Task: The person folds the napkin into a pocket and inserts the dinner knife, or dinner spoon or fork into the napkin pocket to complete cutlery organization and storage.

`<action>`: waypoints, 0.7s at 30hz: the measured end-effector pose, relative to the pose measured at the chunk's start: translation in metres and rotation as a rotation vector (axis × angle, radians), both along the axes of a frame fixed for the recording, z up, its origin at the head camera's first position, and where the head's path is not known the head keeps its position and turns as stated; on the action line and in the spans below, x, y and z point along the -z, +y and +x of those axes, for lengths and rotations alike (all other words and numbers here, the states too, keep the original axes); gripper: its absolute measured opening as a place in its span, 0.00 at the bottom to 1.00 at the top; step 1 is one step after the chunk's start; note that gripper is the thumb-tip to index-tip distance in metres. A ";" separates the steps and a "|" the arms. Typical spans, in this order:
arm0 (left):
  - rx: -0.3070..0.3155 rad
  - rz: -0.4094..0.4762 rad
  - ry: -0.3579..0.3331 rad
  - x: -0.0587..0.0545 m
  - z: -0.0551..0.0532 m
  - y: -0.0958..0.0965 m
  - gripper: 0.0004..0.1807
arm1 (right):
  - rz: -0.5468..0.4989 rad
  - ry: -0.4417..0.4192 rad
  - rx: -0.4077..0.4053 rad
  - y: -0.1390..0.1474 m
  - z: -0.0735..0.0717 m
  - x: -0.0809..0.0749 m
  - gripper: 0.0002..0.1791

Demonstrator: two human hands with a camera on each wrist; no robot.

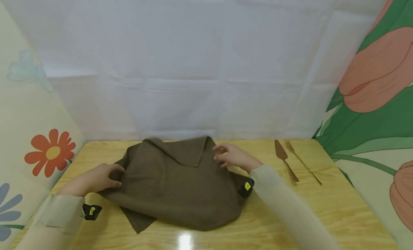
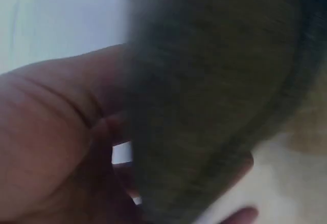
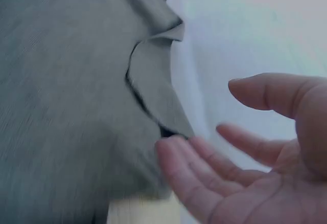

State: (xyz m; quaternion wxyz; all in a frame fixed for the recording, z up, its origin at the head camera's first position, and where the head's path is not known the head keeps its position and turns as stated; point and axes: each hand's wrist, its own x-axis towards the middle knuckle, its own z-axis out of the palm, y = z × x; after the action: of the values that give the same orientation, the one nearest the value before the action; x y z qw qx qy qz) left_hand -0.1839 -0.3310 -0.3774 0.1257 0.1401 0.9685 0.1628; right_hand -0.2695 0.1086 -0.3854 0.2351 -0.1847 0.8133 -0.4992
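A brown cloth (image 1: 180, 185) lies loosely bunched across the table, one corner folded over at its far side and another poking out at the front left. At its left edge is my left hand (image 1: 100, 176), thumb and forefinger apart; in the left wrist view the cloth (image 2: 214, 81) covers part of that hand (image 2: 46, 137), with fingertips showing past it. My right hand (image 1: 235, 157) is by the far right edge, fingers loosely bent and holding nothing. In the right wrist view its fingertips come right up to the cloth's edge (image 3: 87, 91).
A copper-coloured cake server (image 1: 280, 151) and a gold fork (image 1: 303, 162) lie side by side at the table's right. The wooden table (image 1: 338, 214) meets a white hanging sheet (image 1: 180, 63) behind. Flower-painted walls (image 1: 374, 135) stand on both sides.
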 end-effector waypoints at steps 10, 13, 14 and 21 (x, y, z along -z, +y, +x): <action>-0.097 0.194 -0.036 0.022 -0.004 -0.025 0.24 | -0.156 -0.172 0.131 -0.044 -0.013 0.029 0.31; -0.128 0.231 -0.019 0.023 -0.003 -0.029 0.21 | -0.284 -0.224 0.193 -0.050 -0.012 0.037 0.31; -0.134 0.241 -0.009 0.023 -0.003 -0.030 0.21 | -0.325 -0.242 0.210 -0.052 -0.011 0.039 0.30; -0.169 0.337 -0.075 0.029 -0.005 -0.039 0.30 | -0.446 -0.353 0.279 -0.064 -0.012 0.046 0.27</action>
State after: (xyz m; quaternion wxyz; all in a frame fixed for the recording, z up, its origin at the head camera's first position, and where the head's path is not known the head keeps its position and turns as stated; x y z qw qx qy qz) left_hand -0.1893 -0.3702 -0.4063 0.1225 0.0711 0.9305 0.3378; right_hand -0.2816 0.0446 -0.4318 0.2556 -0.0288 0.6477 -0.7171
